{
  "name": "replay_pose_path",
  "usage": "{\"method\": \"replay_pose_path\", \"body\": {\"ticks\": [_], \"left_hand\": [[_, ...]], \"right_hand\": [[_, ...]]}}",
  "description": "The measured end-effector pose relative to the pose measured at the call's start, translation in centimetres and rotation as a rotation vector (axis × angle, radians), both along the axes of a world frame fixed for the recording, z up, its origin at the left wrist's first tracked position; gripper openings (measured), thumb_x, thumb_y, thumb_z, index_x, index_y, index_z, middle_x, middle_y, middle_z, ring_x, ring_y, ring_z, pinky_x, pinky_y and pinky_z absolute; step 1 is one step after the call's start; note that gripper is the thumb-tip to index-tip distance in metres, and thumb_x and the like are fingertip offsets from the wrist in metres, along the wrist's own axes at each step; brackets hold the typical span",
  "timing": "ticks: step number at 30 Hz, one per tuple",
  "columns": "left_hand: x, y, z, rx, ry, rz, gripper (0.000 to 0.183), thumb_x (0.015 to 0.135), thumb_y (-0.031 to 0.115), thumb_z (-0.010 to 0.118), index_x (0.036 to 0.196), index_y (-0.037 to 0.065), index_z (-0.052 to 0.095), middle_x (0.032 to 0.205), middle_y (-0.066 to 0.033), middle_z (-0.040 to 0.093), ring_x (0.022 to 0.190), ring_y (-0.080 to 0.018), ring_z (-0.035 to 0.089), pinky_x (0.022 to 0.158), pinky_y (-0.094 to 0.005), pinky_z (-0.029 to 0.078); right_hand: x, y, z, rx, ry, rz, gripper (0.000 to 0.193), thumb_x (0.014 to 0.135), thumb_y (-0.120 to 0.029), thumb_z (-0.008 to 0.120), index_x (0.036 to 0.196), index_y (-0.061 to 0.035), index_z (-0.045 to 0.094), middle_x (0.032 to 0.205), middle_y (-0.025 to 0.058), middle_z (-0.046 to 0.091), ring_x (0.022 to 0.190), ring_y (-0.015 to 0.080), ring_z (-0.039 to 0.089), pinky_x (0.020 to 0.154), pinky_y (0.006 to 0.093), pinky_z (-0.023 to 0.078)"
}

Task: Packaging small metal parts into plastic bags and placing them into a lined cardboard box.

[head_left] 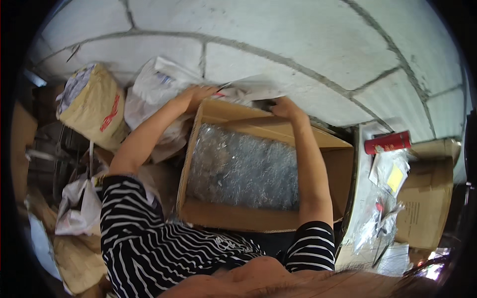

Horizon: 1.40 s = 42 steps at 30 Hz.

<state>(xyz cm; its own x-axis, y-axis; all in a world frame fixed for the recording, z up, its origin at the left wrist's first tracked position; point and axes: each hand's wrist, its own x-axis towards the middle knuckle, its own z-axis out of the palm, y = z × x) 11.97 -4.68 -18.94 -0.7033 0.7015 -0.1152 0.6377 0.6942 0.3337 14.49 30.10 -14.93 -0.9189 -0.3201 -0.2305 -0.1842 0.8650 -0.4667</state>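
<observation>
Block wall [278,59]: large pale panels with rough grey joints, curving across the whole upper part of the view
Striped shirt [198,248]: black with thin white stripes, worn by the person, short-sleeved, the bare forearms [315,184] reaching away from the body
Open cardboard box [238,219]: brown, in the middle of the view, just in front of the person, its top open, the right forearm crossing above its right part
Clear crinkled plastic [243,169]: inside that box, a broad shiny layer, greyish, taking up most of the space; what lies under it, I cannot tell
Second carton [425,213]: brown, far to the right, beyond a pale ledge [360,174] that runs beside the open box
Tan sack [99,111]: at the left, leaning a little, stuffed with pale crumpled material, red print on its side
White plastic bag [149,99]: loosely bunched between the sack and the open box
Whitish wrapping [248,93]: at the far edge of the open box, between the two hands, blurred
Red cylinder [387,143]: lying on its side at the far end of the ledge
Left hand [201,94]: at the far left corner of the open box, beside the wrapping; whether it grasps anything, I cannot tell
Right hand [289,109]: at the far edge, fingers bent and partly hidden; its grip cannot be told either
Yellow label [395,179]: on pale packets near the cylinder
</observation>
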Motion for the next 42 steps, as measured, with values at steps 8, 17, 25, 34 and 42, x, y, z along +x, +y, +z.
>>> {"method": "replay_pose_path", "body": {"ticks": [8, 17, 25, 34, 42], "left_hand": [[-0.7, 0.1, -4.1, 0.069, 0.505, -0.051, 0.047, 0.088, 0.031, 0.051, 0.128, 0.006, 0.050, 0.123, -0.0148, 0.053, 0.121, -0.0314, 0.048, 0.099, -0.0436, 0.037], [1.1, -1.7, 1.9, 0.509, 0.167, -0.014, 0.029, 0.080, 0.014, 0.058, 0.109, 0.009, 0.061, 0.109, -0.0117, 0.064, 0.098, -0.0292, 0.061, 0.082, -0.0402, 0.049], [11.0, -10.4, -4.6, -0.297, -0.602, -0.349, 0.030, 0.076, 0.014, 0.058, 0.102, 0.005, 0.069, 0.097, -0.0141, 0.069, 0.088, -0.0284, 0.065, 0.078, -0.0419, 0.050], [14.8, -17.2, -28.8, -0.008, -0.188, -0.539, 0.040, 0.080, 0.022, 0.058, 0.117, 0.008, 0.064, 0.112, -0.0165, 0.065, 0.100, -0.0342, 0.062, 0.086, -0.0505, 0.047], [15.1, -14.1, -29.9, -0.221, -0.011, -0.059, 0.028, 0.079, 0.019, 0.061, 0.103, 0.006, 0.068, 0.104, -0.0144, 0.068, 0.093, -0.0330, 0.064, 0.078, -0.0487, 0.050]], "right_hand": [[2.5, -3.4, 3.6, 0.071, 0.253, -0.019, 0.033, 0.078, -0.014, 0.056, 0.108, -0.0034, 0.064, 0.105, 0.0254, 0.063, 0.100, 0.0429, 0.059, 0.085, 0.0484, 0.047], [14.2, -6.0, 9.2, 0.045, 0.525, 0.078, 0.024, 0.085, -0.003, 0.060, 0.108, 0.0007, 0.063, 0.114, 0.0196, 0.062, 0.108, 0.0388, 0.058, 0.092, 0.0387, 0.046], [25.7, 1.0, 13.6, -0.049, 0.277, -0.270, 0.025, 0.086, 0.005, 0.053, 0.109, 0.0059, 0.062, 0.112, 0.0161, 0.063, 0.104, 0.0254, 0.061, 0.092, 0.0319, 0.046], [27.4, -0.3, 12.9, -0.041, 0.173, -0.341, 0.026, 0.083, 0.005, 0.056, 0.108, 0.0040, 0.062, 0.101, 0.0158, 0.066, 0.096, 0.0269, 0.064, 0.087, 0.0328, 0.049], [30.9, 1.6, 11.2, -0.009, 0.067, -0.422, 0.029, 0.081, 0.004, 0.058, 0.109, 0.0038, 0.062, 0.101, 0.0166, 0.066, 0.095, 0.0264, 0.064, 0.085, 0.0339, 0.049]]}}
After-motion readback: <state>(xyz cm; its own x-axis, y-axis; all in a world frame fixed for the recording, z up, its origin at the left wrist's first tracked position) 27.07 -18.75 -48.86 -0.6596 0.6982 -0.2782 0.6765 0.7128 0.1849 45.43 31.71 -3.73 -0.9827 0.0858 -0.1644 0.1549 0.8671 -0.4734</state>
